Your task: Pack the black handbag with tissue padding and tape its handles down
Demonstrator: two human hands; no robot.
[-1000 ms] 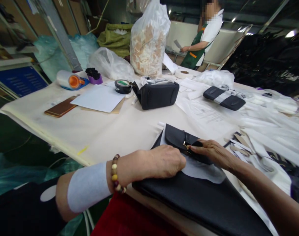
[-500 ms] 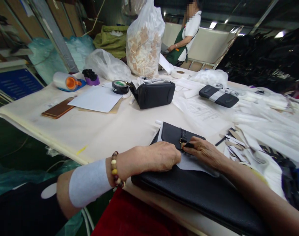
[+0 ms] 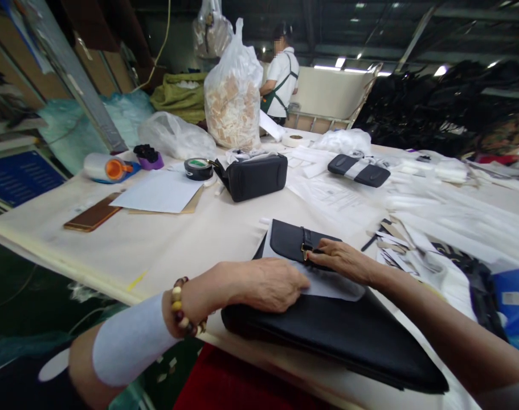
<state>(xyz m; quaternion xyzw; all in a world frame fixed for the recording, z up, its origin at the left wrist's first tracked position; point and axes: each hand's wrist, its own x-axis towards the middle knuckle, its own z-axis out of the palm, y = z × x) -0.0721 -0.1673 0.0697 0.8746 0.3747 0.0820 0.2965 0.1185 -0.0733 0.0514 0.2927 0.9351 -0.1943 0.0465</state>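
A black handbag (image 3: 327, 330) lies flat at the table's near edge, its flap (image 3: 280, 236) at the far side. Under the flap a thin white sheet (image 3: 334, 289) sticks out. My left hand (image 3: 270, 285) lies on the sheet and bag, fingers stretched to the right, with some fingertips hidden beneath. My right hand (image 3: 342, 259) pinches the black strap with its gold buckle (image 3: 305, 250) at the flap's edge; the fingertips are partly covered.
A small black bag (image 3: 259, 179), black tape (image 3: 198, 168), paper sheets (image 3: 160, 191) and a phone (image 3: 92, 213) lie beyond. A wrapped black case (image 3: 359, 169) and white scraps (image 3: 396, 242) are on the right. A person (image 3: 280, 80) stands behind a scrap-filled plastic bag (image 3: 233, 102).
My left hand has loosened from a closed grip near the buckle and moved slightly away, fingers straighter. My right hand stays at the buckle. The view has tilted up; the person has turned away.
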